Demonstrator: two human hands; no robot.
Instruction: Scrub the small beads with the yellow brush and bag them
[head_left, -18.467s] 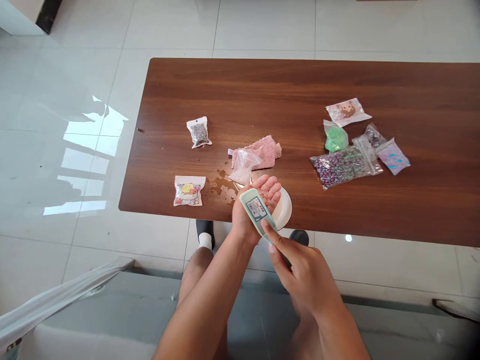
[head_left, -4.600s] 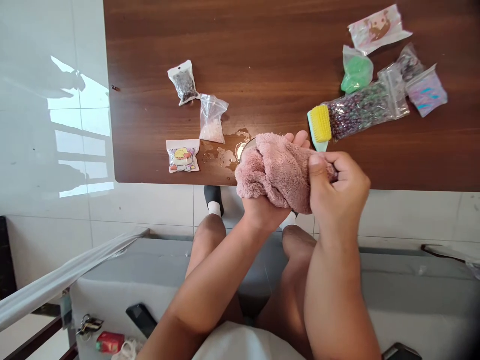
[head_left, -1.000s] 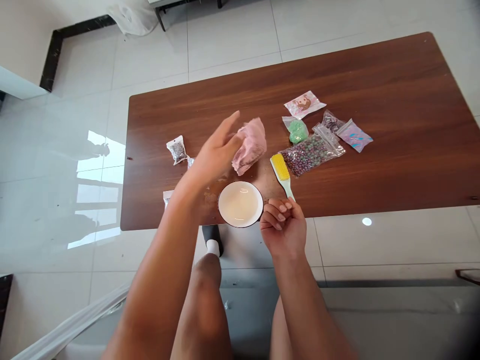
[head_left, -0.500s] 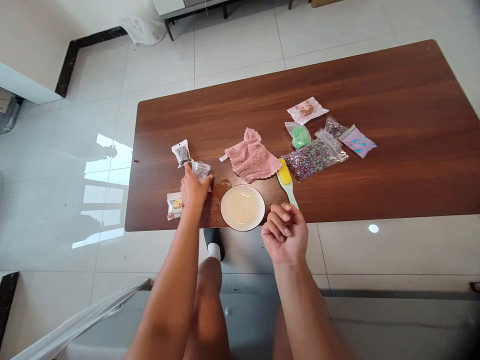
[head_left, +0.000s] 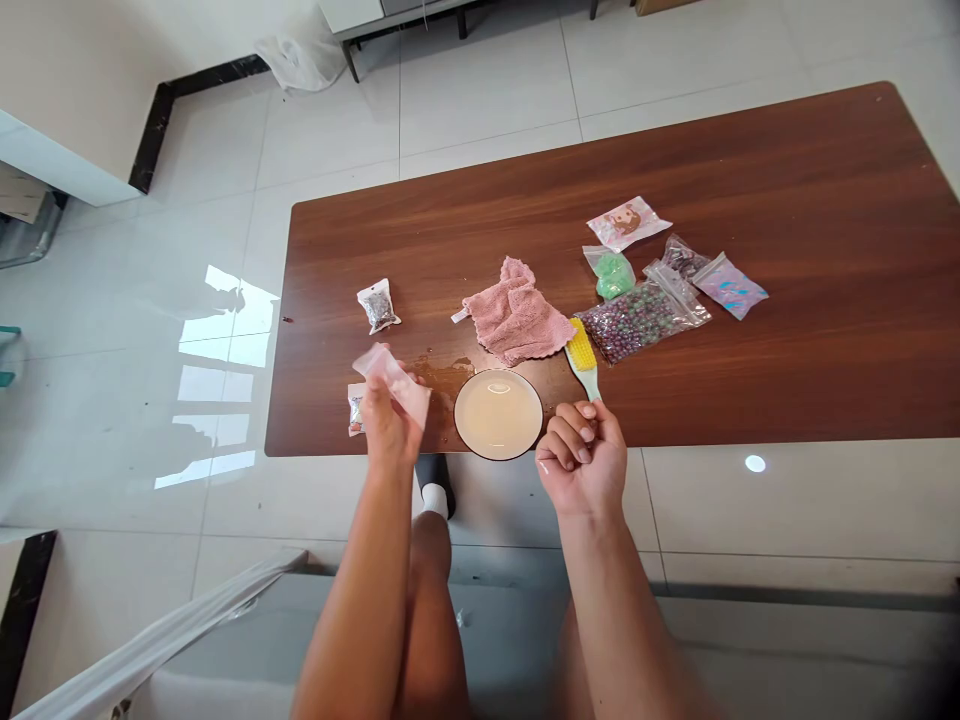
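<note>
My left hand (head_left: 390, 425) is closed around a pale pink plastic bag (head_left: 397, 385), raised over the table's near left part. Below and partly behind that hand lies a small printed packet (head_left: 355, 410). My right hand (head_left: 583, 455) is palm up at the table's front edge, fingers curled in; whatever they may hold is hidden. Just beyond its thumb is the handle of a brush with yellow bristles (head_left: 581, 345). Between my hands sits a round white dish (head_left: 498, 415) with a dark rim and what looks like clear liquid.
A pink cloth (head_left: 517, 315) lies behind the dish, touching the brush. Further right are a bag of dark beads (head_left: 645, 315), a bag with green contents (head_left: 613, 274) and several other packets. A small white packet (head_left: 379, 306) lies at left on the brown table (head_left: 810, 300). Wet spots surround the dish.
My left hand has taken the plastic bag from the table, lifting it and drawing it back towards me. My right hand keeps its curled pose. The view has shifted slightly.
</note>
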